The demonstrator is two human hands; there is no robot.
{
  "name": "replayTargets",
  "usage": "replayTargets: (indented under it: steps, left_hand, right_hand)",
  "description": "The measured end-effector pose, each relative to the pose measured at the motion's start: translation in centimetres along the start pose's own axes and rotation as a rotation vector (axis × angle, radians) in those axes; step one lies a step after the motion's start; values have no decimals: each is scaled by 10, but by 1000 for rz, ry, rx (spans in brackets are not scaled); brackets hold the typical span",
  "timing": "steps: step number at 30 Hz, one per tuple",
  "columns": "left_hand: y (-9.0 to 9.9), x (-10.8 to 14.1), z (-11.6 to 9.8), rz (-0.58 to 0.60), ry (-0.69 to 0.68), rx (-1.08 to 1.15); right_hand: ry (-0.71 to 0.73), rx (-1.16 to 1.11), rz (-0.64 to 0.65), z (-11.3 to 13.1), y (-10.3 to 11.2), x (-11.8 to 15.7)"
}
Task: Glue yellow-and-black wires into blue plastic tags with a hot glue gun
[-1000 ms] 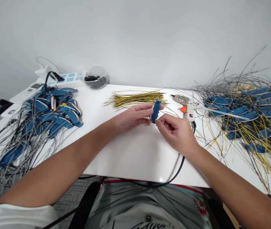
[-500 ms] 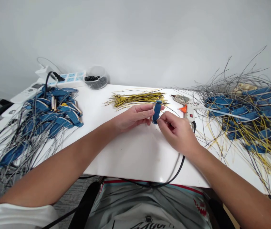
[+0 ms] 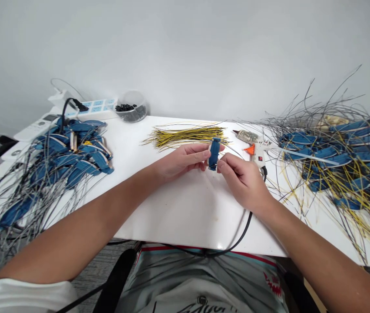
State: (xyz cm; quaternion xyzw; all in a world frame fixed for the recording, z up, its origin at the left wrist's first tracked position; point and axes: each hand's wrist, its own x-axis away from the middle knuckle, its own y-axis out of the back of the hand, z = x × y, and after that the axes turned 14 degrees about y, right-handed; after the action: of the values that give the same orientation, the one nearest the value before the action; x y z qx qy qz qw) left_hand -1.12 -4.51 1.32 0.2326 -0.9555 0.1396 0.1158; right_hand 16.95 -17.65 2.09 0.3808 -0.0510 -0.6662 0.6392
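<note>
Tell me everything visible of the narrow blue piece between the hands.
The narrow blue, plastic-looking piece is elongated, with a pale strip along its left edge and slightly wider ends. It stands nearly upright in the picture, in front of the yellow-and-black wire bundle. The bare left hand grips its side; the bare right hand is at its lower right edge, contact unclear.

Your left hand hides part of the blue piece; whether your right hand grips it is too small to tell; rightward, the wired pile is cropped.
</note>
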Motion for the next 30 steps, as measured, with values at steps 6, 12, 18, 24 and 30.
replayTargets:
  steps: [6, 12, 18, 24, 30]
  left_hand:
    - [-1, 1, -1, -6, -12, 13]
    - [-2, 3, 0, -17, -22, -20]
    - [-6, 7, -5, 2, -27, -69]
    - [-8, 9, -8, -22, -26, -104]
    - [-9, 7, -3, -160, -71, -126]
  right_hand:
    - [-6, 22, -3, 1, -1, -1]
    - [-25, -20, 7, -1, 0, -1]
    - [-37, -67, 19, -4, 1, -1]
    - [55, -37, 39, -3, 2, -1]
    - [73, 44, -62, -3, 3, -2]
